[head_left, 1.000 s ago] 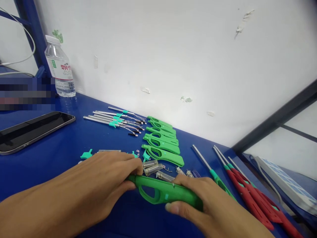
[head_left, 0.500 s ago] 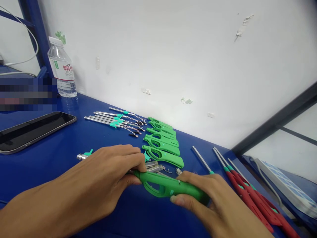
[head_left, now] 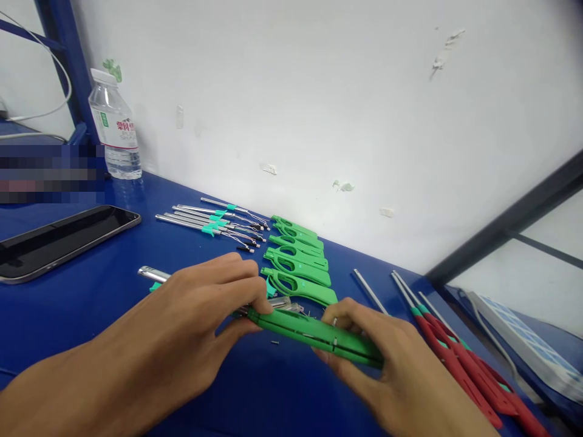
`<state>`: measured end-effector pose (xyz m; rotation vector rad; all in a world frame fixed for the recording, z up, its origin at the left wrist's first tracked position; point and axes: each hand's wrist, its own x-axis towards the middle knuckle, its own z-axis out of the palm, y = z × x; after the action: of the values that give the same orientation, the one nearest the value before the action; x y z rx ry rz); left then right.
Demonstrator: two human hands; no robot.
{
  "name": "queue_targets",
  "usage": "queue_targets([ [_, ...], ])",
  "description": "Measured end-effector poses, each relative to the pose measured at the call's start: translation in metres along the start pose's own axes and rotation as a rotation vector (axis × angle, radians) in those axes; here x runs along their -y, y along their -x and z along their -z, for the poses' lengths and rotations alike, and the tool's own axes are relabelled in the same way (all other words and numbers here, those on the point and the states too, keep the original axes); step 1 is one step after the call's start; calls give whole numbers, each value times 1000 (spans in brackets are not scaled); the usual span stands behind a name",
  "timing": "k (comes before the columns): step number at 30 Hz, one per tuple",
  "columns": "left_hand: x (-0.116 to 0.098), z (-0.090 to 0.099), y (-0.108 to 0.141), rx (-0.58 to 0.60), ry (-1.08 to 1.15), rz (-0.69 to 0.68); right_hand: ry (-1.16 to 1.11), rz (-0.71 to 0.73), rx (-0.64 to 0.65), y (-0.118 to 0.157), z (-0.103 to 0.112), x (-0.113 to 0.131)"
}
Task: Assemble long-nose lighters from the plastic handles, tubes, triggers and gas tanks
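One green case (head_left: 314, 332) is held near centre, left hand (head_left: 209, 309) fingers pinching its left end, right hand (head_left: 387, 349) fingers grasping its right; even pressure should prevent twisting.

A labelled water bottle (head_left: 117, 130) stands beside the white wall (head_left: 291, 103). In front of the bottle lies a black phone (head_left: 68, 240); left of the bottle, a blue post (head_left: 73, 60) and white cable (head_left: 27, 116); well right of it, a dark slanting bar (head_left: 503, 220).
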<state>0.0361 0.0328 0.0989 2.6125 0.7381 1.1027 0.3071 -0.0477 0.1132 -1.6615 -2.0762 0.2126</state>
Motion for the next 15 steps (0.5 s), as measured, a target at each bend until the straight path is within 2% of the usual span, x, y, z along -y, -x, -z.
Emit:
queue_targets([
  [5, -2, 2, -4, -35, 3, -45, -17, 44, -63, -3, -3, -1],
  [11, -2, 1, -3, -26, -26, -57, -110, 38, -26, -3, -3, 4],
  [15, -4, 0, -4, -23, -81, -84, -81, 12, -42, -3, -4, 7],
])
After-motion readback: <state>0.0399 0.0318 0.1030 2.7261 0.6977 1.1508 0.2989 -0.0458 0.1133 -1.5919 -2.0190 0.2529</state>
